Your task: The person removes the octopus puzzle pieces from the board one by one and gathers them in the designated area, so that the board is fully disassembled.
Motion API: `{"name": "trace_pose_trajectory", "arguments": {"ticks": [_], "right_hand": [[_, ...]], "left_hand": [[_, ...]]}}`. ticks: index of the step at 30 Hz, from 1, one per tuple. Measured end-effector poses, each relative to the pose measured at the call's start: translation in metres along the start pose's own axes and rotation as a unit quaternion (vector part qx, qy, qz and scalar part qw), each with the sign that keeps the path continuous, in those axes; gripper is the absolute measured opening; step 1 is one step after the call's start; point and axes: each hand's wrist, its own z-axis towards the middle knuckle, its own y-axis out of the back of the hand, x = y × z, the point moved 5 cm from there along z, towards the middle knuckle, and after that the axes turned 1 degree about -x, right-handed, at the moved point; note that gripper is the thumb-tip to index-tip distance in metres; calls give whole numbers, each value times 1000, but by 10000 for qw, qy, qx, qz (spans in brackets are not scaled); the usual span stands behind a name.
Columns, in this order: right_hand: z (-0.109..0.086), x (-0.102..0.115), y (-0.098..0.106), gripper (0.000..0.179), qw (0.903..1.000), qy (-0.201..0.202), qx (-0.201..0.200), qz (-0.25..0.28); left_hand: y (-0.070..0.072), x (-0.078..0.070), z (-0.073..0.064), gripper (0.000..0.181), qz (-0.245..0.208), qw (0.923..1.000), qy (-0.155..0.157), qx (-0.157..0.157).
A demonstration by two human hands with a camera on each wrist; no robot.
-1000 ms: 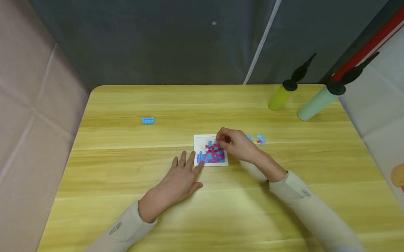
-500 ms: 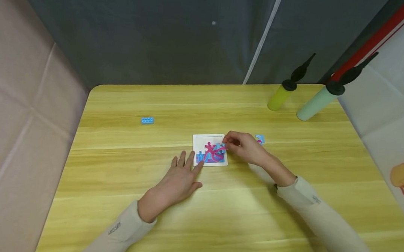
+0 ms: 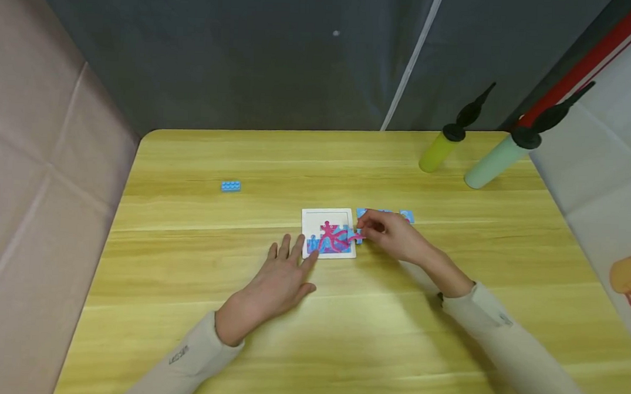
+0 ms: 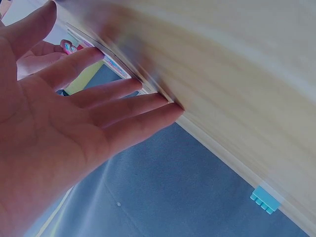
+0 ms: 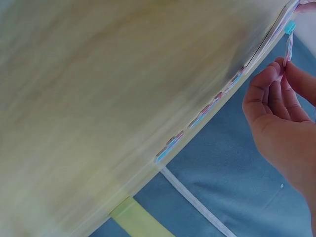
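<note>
A white puzzle tray (image 3: 329, 216) lies on the table, its lower part filled with blue, purple and pink pieces that form part of a pink creature. My right hand (image 3: 393, 235) pinches a pink-and-blue puzzle piece (image 3: 354, 236) between thumb and fingers, at the tray's right edge. In the right wrist view that puzzle piece (image 5: 289, 48) stands on edge, off the table. My left hand (image 3: 280, 278) is spread out, fingertips at the tray's left and lower left border. Its straight fingers show in the left wrist view.
Loose puzzle pieces (image 3: 407, 215) lie in a row right of the tray, partly behind my right hand. A blue toy brick (image 3: 231, 186) sits at the left. A yellow-green pump (image 3: 436, 153) and a pale green pump (image 3: 495, 162) stand at the back right.
My right hand has moved a little to the right with the puzzle piece, from over the tray to its right edge. More loose pieces now show behind it. My left hand has stayed put.
</note>
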Motion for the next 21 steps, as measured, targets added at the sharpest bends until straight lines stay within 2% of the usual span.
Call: {"name": "trace_pose_trajectory", "arguments": {"ticks": [15,21], "right_hand": [[-6,-14,6,8,9998,-160,35,-66],[-7,-17,7,7,9999,-96,54,-104]], "left_hand": [[0,0,1,66,42,10000,-6,-7],[1,-1,0,66,12,10000,11,-15]]}}
